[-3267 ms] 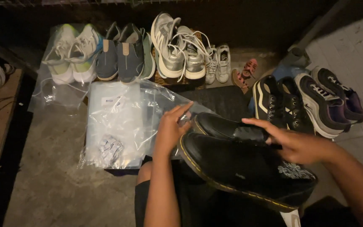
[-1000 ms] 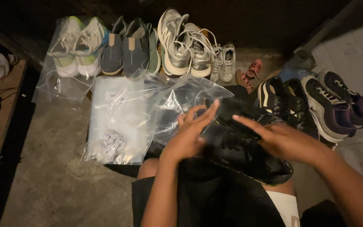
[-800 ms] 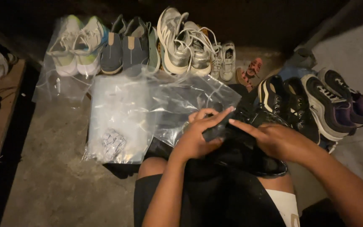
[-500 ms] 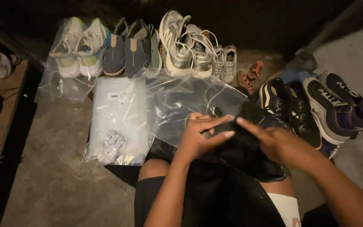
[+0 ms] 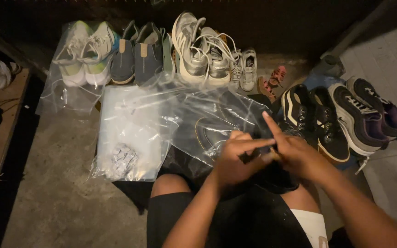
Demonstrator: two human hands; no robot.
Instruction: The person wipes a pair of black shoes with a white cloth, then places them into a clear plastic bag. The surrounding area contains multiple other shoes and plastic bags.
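A pair of black shoes [image 5: 214, 133] with pale sole edging sits inside a clear plastic bag [image 5: 194, 103] that lies over my lap and knees. My left hand [image 5: 235, 163] pinches the near edge of the bag's mouth, fingers closed on the film. My right hand [image 5: 295, 156] grips the same edge right beside it, with the index finger pointing up. The two hands touch each other at the bag's opening. The shoes' heel ends are hidden under my hands.
A stack of flat clear bags [image 5: 132, 133] with a crumpled packet lies to the left on the concrete floor. Rows of shoes line the back: bagged white sneakers [image 5: 86, 50], grey slip-ons [image 5: 136, 55], silver trainers [image 5: 198, 46]. Dark sneakers [image 5: 341, 119] stand on the right.
The black shoes, first held bare in both hands, have gone into the clear bag. My hands have moved together at the bag's mouth and closed on its edge.
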